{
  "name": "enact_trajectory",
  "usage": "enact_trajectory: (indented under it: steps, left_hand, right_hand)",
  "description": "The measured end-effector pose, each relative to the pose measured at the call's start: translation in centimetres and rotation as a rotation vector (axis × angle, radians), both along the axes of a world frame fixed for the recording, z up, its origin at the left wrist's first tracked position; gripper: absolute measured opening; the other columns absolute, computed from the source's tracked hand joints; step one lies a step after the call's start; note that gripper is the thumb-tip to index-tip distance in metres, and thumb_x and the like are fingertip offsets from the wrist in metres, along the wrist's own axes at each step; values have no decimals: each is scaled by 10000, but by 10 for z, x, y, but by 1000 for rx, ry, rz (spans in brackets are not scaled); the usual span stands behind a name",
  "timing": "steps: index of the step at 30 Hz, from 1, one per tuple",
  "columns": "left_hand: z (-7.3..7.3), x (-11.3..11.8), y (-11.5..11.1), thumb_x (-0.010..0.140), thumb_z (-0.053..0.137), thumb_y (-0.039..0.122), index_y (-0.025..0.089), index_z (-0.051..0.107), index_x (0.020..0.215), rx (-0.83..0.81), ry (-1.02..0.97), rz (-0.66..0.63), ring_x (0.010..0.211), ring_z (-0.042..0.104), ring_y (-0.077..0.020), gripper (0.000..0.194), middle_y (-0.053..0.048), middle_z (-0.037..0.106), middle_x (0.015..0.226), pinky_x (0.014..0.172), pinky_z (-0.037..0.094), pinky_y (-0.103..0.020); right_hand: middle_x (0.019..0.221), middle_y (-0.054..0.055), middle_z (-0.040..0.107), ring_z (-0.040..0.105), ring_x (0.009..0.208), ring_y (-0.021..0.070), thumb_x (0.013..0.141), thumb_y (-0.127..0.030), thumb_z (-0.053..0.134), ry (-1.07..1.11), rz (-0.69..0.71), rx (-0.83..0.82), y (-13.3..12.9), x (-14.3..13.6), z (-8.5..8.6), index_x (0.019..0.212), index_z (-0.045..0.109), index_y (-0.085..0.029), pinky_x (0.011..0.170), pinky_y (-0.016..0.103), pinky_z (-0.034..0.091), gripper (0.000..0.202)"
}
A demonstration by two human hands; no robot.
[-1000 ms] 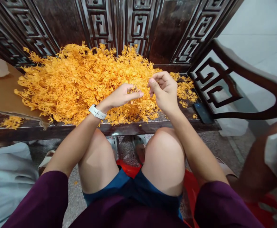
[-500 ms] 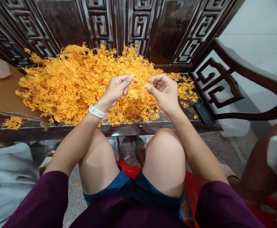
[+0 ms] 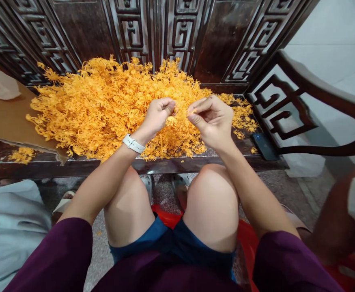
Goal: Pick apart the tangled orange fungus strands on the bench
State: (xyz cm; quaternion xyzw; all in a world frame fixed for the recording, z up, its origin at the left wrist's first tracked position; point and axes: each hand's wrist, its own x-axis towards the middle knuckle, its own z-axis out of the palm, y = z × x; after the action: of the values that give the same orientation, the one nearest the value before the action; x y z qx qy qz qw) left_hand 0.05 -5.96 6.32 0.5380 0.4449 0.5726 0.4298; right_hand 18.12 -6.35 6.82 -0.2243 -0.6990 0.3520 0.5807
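Sprig (image 3: 171, 120) of orange plastic stuff, pinched between both hands right over the front edge of the big orange pile (image 3: 110, 107). It's a small branchy piece, and as far as I can tell its long axis runs roughly left to right, one end toward each hand, though it's tangled-looking enough that I can't say which end is the tip.

Left hand (image 3: 157, 115) is curled up with thumb and forefinger closed on the sprig's left end; there's a white watch (image 3: 133, 143) on that wrist. Right hand (image 3: 212, 119) has its fingers bent in and the thumb pressing the sprig's right end. So the sprig sits in the little gap between the two hands, just below the fingertips, hovering above the pile rather than lying in it.

The pile itself is spread across a dark wooden bench (image 3: 171, 164), up against the carved backrest (image 3: 153, 32). Left of the pile there's a sheet of cardboard (image 3: 3, 121), partly under it. Right of the pile, near the bench's armrest (image 3: 302, 105), lies a dark phone (image 3: 262, 146) with a few loose orange bits (image 3: 241, 117) between it and the pile.
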Motion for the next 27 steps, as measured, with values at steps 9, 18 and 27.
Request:
enact_trajectory:
  steps: [9, 18, 27]
  left_hand:
    - [9, 9, -8, 1073, 563, 30, 182, 535, 639, 84, -129, 84, 587, 556, -73, 460, 42, 546, 604, 638, 452, -221]
    - [14, 9, -5, 1054, 559, -10, 184, 532, 611, 51, -154, 175, 544, 543, -63, 484, 52, 519, 573, 584, 439, -207]
    - [-11, -4, 21, 1101, 536, 97, 203, 565, 730, 115, -82, 299, 611, 544, -76, 388, 31, 560, 686, 604, 416, -226]
  right_hand:
    - [856, 24, 662, 690, 861, 224, 813, -709, 924, 38, 5, -9, 4, 2, -3, 845, 650, -278, 749, 410, 604, 511]
    - [803, 11, 662, 652, 742, 192, 927, -580, 883, -96, -84, 284, -5, -2, -1, 813, 639, -261, 728, 408, 570, 417]
    - [792, 24, 657, 639, 728, 203, 1052, -240, 652, -292, -99, 645, -23, -4, 23, 865, 588, -258, 643, 377, 509, 199]
